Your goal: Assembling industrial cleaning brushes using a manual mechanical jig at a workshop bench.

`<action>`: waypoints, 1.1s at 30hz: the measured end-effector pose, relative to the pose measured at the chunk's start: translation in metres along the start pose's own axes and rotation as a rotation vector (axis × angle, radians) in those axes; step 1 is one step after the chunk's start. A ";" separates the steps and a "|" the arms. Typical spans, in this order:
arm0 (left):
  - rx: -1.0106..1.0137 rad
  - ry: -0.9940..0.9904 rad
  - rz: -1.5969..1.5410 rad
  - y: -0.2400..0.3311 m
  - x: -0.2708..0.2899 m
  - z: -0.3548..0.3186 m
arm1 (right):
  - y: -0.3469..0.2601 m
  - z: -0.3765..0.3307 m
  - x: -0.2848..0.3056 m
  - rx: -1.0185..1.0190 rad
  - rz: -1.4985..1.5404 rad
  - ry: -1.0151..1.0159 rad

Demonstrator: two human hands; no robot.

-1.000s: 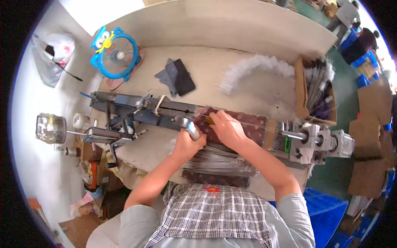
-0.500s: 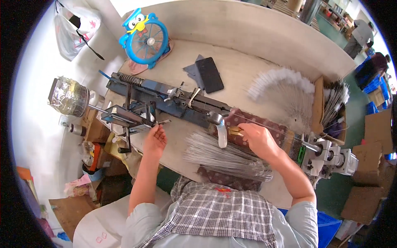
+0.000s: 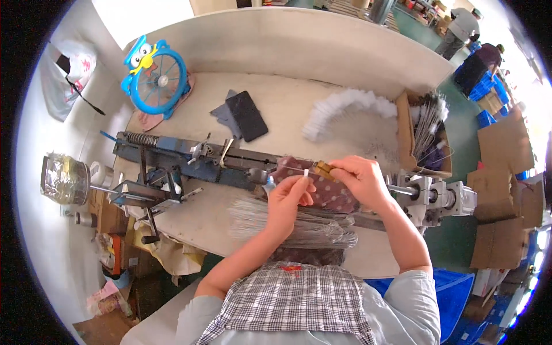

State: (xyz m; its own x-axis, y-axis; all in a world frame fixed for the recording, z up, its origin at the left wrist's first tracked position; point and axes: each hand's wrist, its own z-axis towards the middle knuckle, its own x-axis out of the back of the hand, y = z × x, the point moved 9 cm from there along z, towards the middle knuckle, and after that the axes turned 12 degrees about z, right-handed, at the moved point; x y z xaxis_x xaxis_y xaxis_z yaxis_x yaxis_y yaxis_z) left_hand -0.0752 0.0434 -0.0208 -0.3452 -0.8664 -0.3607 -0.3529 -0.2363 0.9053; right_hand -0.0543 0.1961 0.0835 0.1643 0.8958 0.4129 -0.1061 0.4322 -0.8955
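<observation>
Beige curved workbench (image 3: 322, 109) fills the view, long blue-grey metal machine (image 3: 190, 161) across it at 9 o'clock. Left hand (image 3: 290, 201) pinches a thin white-tipped wire piece (image 3: 306, 171) over the dotted maroon cloth pad (image 3: 322, 187). Right hand (image 3: 359, 181), at 3 o'clock of the left, grips a small brown block (image 3: 325, 169). Bundle of thin grey wires (image 3: 293, 221) lies at 6 o'clock of both hands. Blue owl-shaped fan (image 3: 155, 77) stands at 10 o'clock.
</observation>
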 end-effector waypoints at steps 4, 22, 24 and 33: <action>-0.080 -0.058 0.134 -0.007 -0.019 0.015 | 0.003 -0.008 0.004 0.050 -0.032 -0.027; -0.040 0.188 0.130 0.006 0.003 0.006 | -0.030 -0.015 0.015 0.337 -0.264 -0.029; -0.009 0.270 0.085 0.011 0.017 0.000 | -0.047 -0.004 0.004 0.398 -0.356 0.061; 0.074 0.143 -0.019 0.007 0.014 0.002 | -0.031 0.025 -0.048 0.306 -0.253 -0.054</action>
State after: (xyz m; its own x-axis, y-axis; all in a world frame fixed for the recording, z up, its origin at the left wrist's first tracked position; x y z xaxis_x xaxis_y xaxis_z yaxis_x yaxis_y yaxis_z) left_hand -0.0839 0.0304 -0.0199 -0.2123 -0.9172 -0.3371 -0.4230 -0.2247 0.8778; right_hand -0.0838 0.1428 0.0956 0.1715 0.7580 0.6293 -0.3572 0.6431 -0.6774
